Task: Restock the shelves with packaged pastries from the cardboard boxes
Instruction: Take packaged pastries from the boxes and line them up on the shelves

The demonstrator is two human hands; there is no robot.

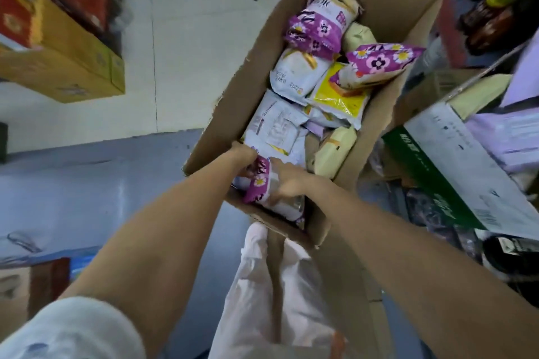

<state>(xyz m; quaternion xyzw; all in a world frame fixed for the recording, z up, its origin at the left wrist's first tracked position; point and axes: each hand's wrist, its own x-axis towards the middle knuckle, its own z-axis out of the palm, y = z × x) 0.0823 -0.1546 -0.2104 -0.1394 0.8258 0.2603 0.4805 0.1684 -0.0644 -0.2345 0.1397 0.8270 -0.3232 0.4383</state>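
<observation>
An open cardboard box (376, 3) stands on the floor ahead, filled with several packaged pastries: purple flowered packs (313, 30), white packs (291, 74), a yellow pack (339, 99) and pale cream ones (335, 151). Both hands reach into the near end of the box. My left hand (246, 159) and my right hand (287, 181) hold a purple and white pastry pack (262, 183) between them, the fingers curled round its sides. The fingertips are partly hidden by the pack.
A white and green carton (455, 166) lies to the right of the box, with dark bottles (490, 14) on a shelf above it. Yellow and red boxes (58, 46) sit on shelving at the left. My pale trouser legs (271, 285) stand just before the box.
</observation>
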